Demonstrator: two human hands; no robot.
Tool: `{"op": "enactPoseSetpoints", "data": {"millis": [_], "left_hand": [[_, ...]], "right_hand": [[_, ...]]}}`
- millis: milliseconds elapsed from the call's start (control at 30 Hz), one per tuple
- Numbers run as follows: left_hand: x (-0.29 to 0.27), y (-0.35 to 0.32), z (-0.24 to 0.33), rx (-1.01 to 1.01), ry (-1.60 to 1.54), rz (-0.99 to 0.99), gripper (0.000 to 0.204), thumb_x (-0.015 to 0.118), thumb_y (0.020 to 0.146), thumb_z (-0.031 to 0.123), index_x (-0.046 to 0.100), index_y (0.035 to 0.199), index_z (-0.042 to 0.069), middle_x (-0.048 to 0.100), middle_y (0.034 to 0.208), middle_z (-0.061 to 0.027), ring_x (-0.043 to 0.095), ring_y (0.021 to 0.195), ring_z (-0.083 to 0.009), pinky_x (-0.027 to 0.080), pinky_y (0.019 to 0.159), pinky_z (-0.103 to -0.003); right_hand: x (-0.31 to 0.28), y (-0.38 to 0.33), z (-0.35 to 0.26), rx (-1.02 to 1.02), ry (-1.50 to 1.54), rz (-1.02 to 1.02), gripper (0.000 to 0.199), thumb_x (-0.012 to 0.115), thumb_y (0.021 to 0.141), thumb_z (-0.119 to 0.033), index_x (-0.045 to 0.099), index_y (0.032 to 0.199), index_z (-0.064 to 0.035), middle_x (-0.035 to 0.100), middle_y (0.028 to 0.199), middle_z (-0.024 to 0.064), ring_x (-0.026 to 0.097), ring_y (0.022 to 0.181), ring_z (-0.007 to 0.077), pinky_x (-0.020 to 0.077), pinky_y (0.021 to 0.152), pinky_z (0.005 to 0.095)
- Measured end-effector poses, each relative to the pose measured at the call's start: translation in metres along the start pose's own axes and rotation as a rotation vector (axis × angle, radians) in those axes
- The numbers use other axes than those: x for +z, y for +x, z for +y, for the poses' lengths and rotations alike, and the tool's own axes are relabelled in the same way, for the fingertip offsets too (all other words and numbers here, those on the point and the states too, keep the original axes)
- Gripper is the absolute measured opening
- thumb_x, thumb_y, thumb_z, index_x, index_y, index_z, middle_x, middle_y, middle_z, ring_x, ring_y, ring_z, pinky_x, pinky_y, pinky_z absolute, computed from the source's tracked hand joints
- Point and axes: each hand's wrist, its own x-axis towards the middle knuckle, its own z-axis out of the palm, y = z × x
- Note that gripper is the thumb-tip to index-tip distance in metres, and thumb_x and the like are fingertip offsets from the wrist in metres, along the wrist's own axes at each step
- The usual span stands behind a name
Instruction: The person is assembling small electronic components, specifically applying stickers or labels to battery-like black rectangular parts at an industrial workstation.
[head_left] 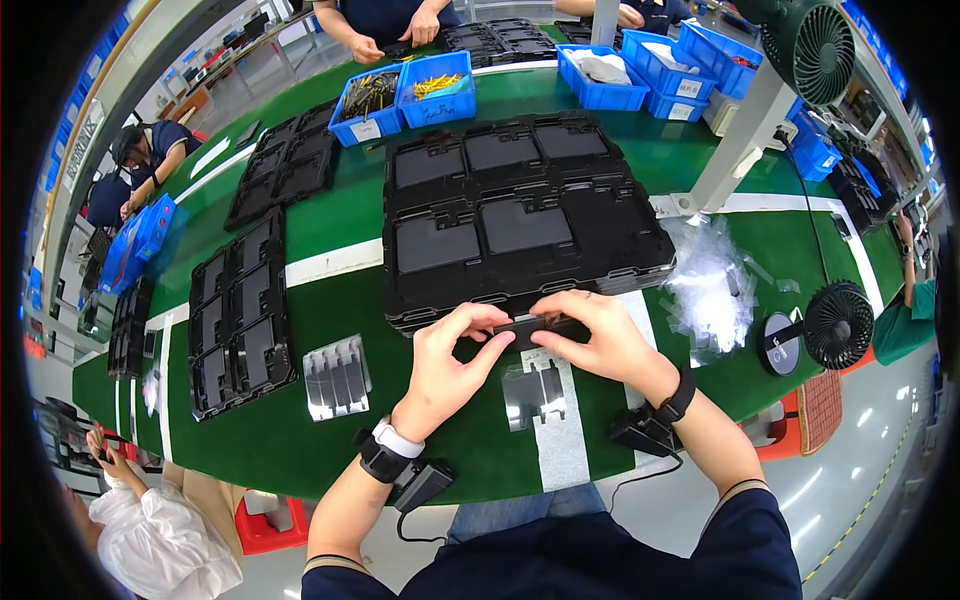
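Note:
My left hand (445, 352) and my right hand (604, 338) pinch a small flat black rectangular part (522, 332) from both ends, thumbs toward me. They hold it just in front of a stack of black plastic trays (622, 232). Dark flat panels fill most of the top tray's pockets; its near right pocket has none. Below my hands lies a clear film sheet with dark strips (534, 396). Another strip sheet (337, 378) rests left of my left hand. My fingers cover part of the black part, so its exact kind is unclear.
A heap of clear film pieces (712, 288) and a small black fan (838, 326) are to the right. More black trays (240, 312) lie left. Blue bins (437, 98) stand beyond the stack, near a white post (745, 135). Co-workers sit around the green table.

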Motion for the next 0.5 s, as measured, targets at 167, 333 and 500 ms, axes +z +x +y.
{"op": "enactPoseSetpoints", "data": {"millis": [167, 333, 500], "left_hand": [[-0.0019, -0.0004, 0.0060, 0.017, 0.069, -0.007, 0.014, 0.068, 0.075, 0.000, 0.065, 0.088, 0.000, 0.067, 0.083, -0.0080, 0.065, 0.077, -0.0137, 0.052, 0.068, -0.023], [0.0005, -0.0009, 0.0078, -0.026, 0.080, 0.052, 0.010, 0.067, 0.076, 0.001, 0.066, 0.086, -0.001, 0.067, 0.081, -0.0080, 0.065, 0.074, -0.0129, 0.052, 0.068, -0.024], [0.0011, -0.0011, 0.0071, -0.026, 0.095, 0.076, 0.012, 0.067, 0.077, 0.002, 0.065, 0.088, 0.000, 0.067, 0.079, -0.0096, 0.065, 0.069, -0.0146, 0.051, 0.064, -0.024]], "right_hand": [[0.0018, -0.0017, -0.0026, -0.132, -0.030, 0.136, 0.014, 0.068, 0.075, -0.008, 0.064, 0.087, -0.0039, 0.065, 0.080, 0.0076, 0.063, 0.073, 0.0226, 0.0497, 0.068, 0.0312], [0.0036, -0.0003, -0.0028, -0.100, -0.007, 0.170, 0.014, 0.070, 0.073, -0.009, 0.065, 0.085, -0.0033, 0.066, 0.079, 0.0075, 0.063, 0.071, 0.0217, 0.0488, 0.067, 0.0302], [0.0044, 0.0011, -0.0035, -0.070, 0.024, 0.196, 0.012, 0.070, 0.073, -0.008, 0.066, 0.083, -0.0024, 0.066, 0.078, 0.0078, 0.063, 0.071, 0.0211, 0.0486, 0.066, 0.0298]]}}
